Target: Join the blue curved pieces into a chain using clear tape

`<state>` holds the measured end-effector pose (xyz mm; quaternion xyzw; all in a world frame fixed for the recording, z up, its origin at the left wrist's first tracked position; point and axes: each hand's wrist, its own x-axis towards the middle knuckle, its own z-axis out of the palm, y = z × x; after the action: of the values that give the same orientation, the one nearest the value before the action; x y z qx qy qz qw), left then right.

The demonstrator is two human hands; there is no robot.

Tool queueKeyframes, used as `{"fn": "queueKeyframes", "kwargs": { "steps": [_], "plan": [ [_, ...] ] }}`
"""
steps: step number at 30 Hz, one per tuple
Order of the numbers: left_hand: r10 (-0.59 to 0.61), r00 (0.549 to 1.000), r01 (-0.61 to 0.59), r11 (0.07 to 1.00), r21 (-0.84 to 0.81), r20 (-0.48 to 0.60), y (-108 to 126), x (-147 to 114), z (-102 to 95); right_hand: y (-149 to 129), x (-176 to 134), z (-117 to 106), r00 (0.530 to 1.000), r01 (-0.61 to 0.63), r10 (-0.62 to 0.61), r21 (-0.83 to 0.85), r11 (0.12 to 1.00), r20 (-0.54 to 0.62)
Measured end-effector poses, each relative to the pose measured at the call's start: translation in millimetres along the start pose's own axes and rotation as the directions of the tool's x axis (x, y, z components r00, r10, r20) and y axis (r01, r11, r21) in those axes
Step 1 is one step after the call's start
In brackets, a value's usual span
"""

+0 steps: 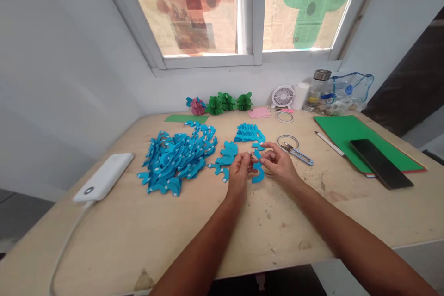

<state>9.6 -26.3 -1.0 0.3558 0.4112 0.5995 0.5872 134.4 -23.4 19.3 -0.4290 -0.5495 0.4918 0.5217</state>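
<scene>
Wooden counter (243, 236), mid-frame: left hand (239, 170) and right hand (280, 162) pinch one seemingly unfinished blue cutout (258, 177); centre-left, white-tabbed heap (176, 157) looks done.

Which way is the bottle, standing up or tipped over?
The bottle is upright: its silver lid is on top, its base down on the table.

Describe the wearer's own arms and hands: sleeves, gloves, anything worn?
Left hand and right hand: both ungloved. Left forearm and right forearm: bare, no sleeve in frame. No watch, bracelet or cable visible on either. Rings: too small to tell.
</scene>
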Motion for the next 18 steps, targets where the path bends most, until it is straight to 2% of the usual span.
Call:
{"fn": "queueKeyframes", "kwargs": {
  "steps": [7,11,15,18],
  "plan": [
    [0.064,0.998,-0.063,0.997,0.037,-0.012,0,-5,5.6,1,1,-1,1.000,0.001,-0.001,-0.022,1.000,-0.012],
    [0.119,0.992,-0.120,0.993,-0.018,-0.033,5,-6,4.9,1,1,0,1.000,-0.004,0.004,-0.036,0.999,-0.006],
    [0.214,0.976,-0.215,0.976,0.029,0.037,11,-8,2.0,2,1,-1,0.999,0.009,-0.011,-0.044,0.999,-0.045],
    [0.218,0.971,-0.229,0.965,0.127,0.097,11,-10,0.4,4,2,-2,0.998,0.026,-0.029,-0.053,0.998,-0.061]
  ]
}}
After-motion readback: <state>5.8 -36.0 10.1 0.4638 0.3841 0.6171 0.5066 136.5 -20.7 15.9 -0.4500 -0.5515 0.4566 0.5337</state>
